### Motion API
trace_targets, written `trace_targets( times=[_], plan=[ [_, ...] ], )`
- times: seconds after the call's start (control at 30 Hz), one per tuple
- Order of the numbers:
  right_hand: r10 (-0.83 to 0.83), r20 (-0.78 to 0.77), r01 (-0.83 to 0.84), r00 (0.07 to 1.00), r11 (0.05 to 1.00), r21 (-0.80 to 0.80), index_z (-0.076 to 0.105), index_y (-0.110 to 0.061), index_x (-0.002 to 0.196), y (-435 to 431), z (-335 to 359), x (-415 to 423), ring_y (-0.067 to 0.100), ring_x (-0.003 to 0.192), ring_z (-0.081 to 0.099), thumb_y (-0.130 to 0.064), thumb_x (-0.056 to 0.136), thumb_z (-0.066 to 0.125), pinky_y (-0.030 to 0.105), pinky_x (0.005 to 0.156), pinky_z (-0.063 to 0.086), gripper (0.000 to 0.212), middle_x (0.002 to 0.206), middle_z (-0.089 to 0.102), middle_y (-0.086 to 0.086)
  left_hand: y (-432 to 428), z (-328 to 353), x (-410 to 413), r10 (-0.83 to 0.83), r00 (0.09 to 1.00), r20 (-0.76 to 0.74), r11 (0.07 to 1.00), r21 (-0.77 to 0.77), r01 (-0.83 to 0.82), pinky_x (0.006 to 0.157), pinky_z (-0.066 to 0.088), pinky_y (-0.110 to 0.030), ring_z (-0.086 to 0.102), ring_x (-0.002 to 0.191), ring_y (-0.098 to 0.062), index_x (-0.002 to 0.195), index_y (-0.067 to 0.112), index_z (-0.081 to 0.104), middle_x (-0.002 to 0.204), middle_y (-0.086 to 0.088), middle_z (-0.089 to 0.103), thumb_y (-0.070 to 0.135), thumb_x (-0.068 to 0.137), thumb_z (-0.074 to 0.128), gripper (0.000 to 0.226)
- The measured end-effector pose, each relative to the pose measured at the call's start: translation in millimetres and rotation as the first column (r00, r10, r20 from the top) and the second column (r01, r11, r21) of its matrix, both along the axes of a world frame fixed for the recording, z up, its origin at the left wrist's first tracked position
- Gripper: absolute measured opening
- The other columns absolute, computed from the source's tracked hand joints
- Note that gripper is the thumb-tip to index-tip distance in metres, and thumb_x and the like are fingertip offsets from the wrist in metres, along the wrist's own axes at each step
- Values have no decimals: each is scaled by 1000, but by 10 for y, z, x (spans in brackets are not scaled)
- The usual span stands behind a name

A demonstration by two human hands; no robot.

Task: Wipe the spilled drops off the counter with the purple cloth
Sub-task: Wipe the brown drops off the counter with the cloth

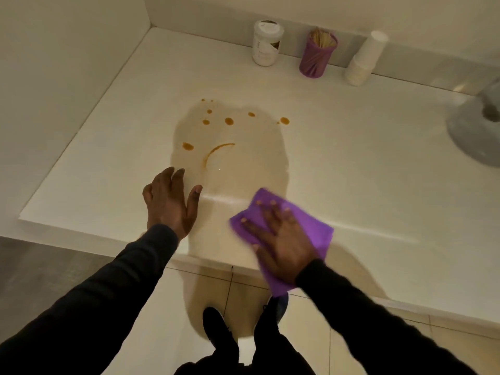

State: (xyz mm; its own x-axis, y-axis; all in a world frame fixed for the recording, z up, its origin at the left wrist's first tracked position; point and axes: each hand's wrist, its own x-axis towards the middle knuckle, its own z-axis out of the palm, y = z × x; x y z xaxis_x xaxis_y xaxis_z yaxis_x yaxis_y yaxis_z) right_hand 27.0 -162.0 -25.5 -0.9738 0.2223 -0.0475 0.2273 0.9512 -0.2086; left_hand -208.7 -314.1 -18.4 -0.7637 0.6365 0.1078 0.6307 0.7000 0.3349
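Note:
Several brown drops [229,121] and a curved brown ring mark [216,152] lie on the white counter [351,171], in its middle. The purple cloth [319,234] is spread flat near the counter's front edge, one corner hanging over the edge. My right hand [281,239] presses flat on the cloth with fingers spread. My left hand [170,204] hovers or rests at the front edge to the left of the cloth, fingers apart, holding nothing. The drops are beyond both hands.
At the back wall stand a white jar [266,43], a purple cup of wooden sticks [318,54] and a stack of white paper cups [365,59]. A grey round object [476,128] sits at the right. A wall bounds the counter's left side. Tiled floor and my shoes are below.

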Motion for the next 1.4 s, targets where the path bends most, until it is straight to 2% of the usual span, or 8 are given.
trace_targets(
  times=[0.27, 0.57, 0.7, 0.83, 1.0, 1.13, 1.27, 1.4],
  plan=[
    [-795, 92, 787, 600, 607, 114, 11, -28, 158, 1207, 50, 22, 49, 146, 14, -49, 101, 17, 61, 117, 13, 61, 162, 14, 25, 16, 9, -19, -13, 1000, 10, 997, -78, 14, 109, 27, -51, 39, 133, -36, 137, 7, 46, 144, -18, 45, 58, 97, 24, 68],
    [142, -13, -142, 990, 990, 6, 32, -37, 151, 367, 9, 129, 38, 148, 21, -39, 97, 41, 54, 120, 14, 55, 159, 31, 15, 3, -13, -32, -22, 1000, 14, 997, -69, 23, 108, 27, -51, 42, 131, -36, 135, 6, 49, 142, -18, 48, 57, 95, 27, 68],
    [-376, -3, 375, 927, 925, 55, 31, -30, 152, 1626, -20, 439, 51, 136, 37, -42, 95, 30, 59, 112, 28, 58, 147, 44, 30, 9, -20, -29, -23, 1000, 10, 996, -85, 24, 107, 28, -52, 43, 129, -37, 133, 5, 49, 140, -19, 49, 56, 96, 29, 66],
    [-832, 58, 827, 551, 554, 89, 17, -25, 157, 1719, 67, -131, 46, 146, 17, -42, 101, 26, 57, 118, 13, 59, 161, 18, 25, 1, -13, -8, -29, 1000, -3, 998, -49, 28, 107, 30, -53, 42, 125, -36, 131, 2, 49, 136, -21, 50, 55, 96, 33, 65],
    [-257, -2, 256, 967, 963, 79, 27, -25, 155, 492, -11, -551, 46, 143, 25, -37, 95, 32, 57, 118, 17, 62, 159, 25, 24, 16, -11, -9, 3, 1000, -1, 998, -69, -3, 104, 30, -51, 44, 127, -34, 131, 5, 50, 136, -18, 51, 55, 96, 27, 66],
    [222, -21, -222, 975, 973, -54, 29, -35, 153, 847, 6, -52, 38, 146, 28, -36, 98, 41, 51, 120, 16, 56, 156, 37, 16, 31, 10, 3, 19, 1000, -5, 997, -72, -19, 99, 32, -51, 47, 125, -35, 130, 7, 52, 135, -16, 52, 56, 95, 27, 65],
    [-169, -47, 170, 984, 985, 16, 25, -33, 151, 2303, -86, -7, 55, 125, 48, -41, 97, 33, 60, 106, 36, 56, 135, 53, 32, 49, 25, 2, 49, 999, -4, 995, -89, -49, 103, 30, -49, 45, 129, -32, 132, 11, 51, 138, -13, 50, 58, 95, 28, 64],
    [-622, 39, 617, 782, 782, 87, 13, -30, 157, 3006, 47, -624, 45, 147, 15, -50, 102, 20, 57, 119, 10, 59, 161, 17, 23, 82, 57, 20, 62, 998, 14, 994, -88, -60, 102, 30, -50, 45, 128, -33, 134, 11, 51, 139, -13, 50, 61, 94, 26, 68]
  ],
)
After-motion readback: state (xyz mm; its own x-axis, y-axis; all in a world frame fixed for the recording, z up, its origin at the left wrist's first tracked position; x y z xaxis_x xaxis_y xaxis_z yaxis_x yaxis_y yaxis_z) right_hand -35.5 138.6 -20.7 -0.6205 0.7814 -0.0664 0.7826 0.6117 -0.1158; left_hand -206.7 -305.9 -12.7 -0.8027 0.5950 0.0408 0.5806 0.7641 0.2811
